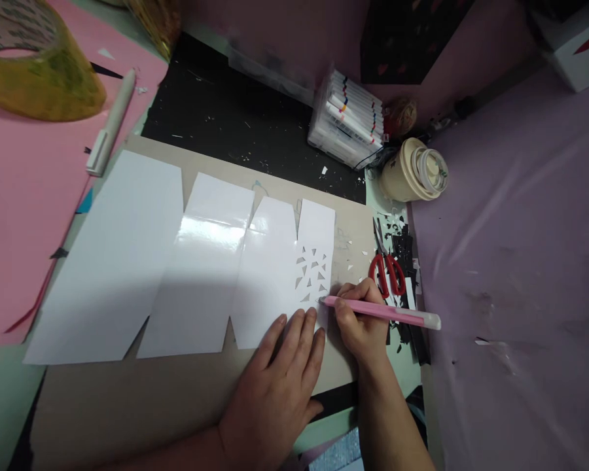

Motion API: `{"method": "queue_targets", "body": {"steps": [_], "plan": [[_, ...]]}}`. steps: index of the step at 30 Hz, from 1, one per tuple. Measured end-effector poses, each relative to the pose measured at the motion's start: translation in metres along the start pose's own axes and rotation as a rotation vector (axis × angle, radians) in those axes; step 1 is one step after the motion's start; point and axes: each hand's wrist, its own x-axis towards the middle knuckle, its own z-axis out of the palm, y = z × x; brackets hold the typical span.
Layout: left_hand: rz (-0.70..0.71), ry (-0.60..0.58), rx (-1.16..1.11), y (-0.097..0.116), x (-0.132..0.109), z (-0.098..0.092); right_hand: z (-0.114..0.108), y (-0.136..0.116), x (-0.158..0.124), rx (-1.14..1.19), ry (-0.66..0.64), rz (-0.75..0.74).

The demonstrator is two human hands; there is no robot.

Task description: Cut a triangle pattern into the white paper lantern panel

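Note:
A white sheet with angled flaps lies on a greyish-brown board. Its right panel has several small, mostly triangular holes. My right hand grips a pink pen-like tool with a clear end, and the tool's tip touches the sheet just below the holes. Flat on the lower right part of the sheet rests my left hand, fingers extended and slightly apart, holding nothing.
Red-handled scissors lie among black scraps on the right. Behind are a pack of markers and a lidded cup. Pink paper, a white pen and a yellow tape roll occupy the left.

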Motion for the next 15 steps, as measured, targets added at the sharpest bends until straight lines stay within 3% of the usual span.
{"method": "queue_targets", "body": {"steps": [15], "plan": [[0.005,0.006,0.042,0.0013,-0.0012,-0.0017,0.0028,0.0005,0.0017,0.028,0.028,-0.022]]}}
